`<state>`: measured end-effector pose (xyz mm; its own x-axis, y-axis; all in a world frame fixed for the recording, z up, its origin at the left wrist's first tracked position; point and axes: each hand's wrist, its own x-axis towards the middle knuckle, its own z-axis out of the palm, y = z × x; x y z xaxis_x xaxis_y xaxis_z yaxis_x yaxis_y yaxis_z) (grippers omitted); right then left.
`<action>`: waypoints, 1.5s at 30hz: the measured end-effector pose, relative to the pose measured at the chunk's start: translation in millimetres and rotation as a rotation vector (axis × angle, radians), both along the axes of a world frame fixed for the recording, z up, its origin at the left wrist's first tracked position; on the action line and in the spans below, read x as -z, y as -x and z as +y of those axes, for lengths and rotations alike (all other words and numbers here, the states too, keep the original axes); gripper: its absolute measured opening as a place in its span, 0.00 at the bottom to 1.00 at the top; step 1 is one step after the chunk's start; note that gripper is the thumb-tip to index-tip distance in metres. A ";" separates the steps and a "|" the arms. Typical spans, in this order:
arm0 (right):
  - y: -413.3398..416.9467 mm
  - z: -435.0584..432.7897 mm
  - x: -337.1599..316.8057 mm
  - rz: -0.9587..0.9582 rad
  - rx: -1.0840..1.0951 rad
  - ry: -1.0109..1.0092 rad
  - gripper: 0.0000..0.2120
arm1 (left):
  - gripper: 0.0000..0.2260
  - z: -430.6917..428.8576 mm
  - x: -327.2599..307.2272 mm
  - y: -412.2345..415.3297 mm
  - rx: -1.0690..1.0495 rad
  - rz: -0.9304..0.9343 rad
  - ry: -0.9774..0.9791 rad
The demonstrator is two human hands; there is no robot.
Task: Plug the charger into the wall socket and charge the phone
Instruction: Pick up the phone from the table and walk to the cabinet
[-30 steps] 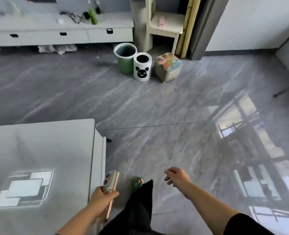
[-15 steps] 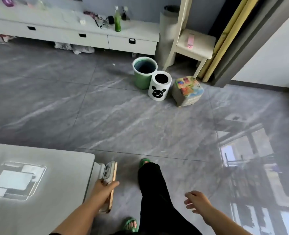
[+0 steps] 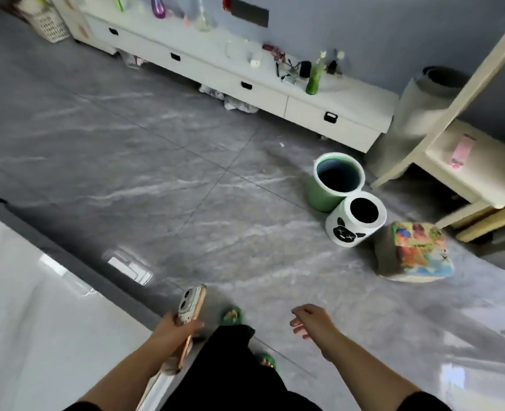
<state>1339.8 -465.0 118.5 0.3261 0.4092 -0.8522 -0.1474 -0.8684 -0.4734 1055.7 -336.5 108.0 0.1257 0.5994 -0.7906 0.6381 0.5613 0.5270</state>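
Note:
My left hand (image 3: 176,332) grips a phone (image 3: 189,307) in a pale case with a gold rim, camera side up, held low over the floor beside the white table's corner. My right hand (image 3: 312,320) hangs to the right of my black trouser leg, fingers loosely apart, holding nothing. On the long white cabinet (image 3: 304,108) at the back lie a small white block (image 3: 255,63) and a tangle of cables (image 3: 287,66); whether these are the charger is unclear. No wall socket shows.
A glossy white table (image 3: 37,321) fills the lower left. On the grey tiled floor stand a green bin (image 3: 331,188), a white panda-face bin (image 3: 355,223) and a colourful cube stool (image 3: 414,253). A cream chair (image 3: 465,170) and a grey roll (image 3: 417,114) stand at right. My green slippers (image 3: 232,315) show below.
The view has swung left and closer to the cabinet as I step forward. The table slid toward the lower left. The phone stays in my left hand; my right hand swung inward.

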 end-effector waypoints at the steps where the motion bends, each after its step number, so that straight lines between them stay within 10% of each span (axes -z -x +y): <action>1: -8.8 28.6 -1.2 0.000 -0.022 -0.025 0.10 | 0.18 15.6 0.5 -4.4 -0.016 -0.002 -0.003; 26: -302.5 445.9 56.2 -0.011 -0.095 0.203 0.09 | 0.26 487.4 -5.9 -253.0 -0.201 -0.102 0.068; 45: -349.0 913.6 25.4 -0.085 -0.169 -0.070 0.05 | 0.36 855.6 -1.4 -331.5 -0.170 0.033 0.035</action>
<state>1688.8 448.6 93.1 0.3176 0.5215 -0.7920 0.0412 -0.8420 -0.5379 1387.3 519.1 109.5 -0.0011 0.5816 -0.8134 0.5489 0.6803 0.4857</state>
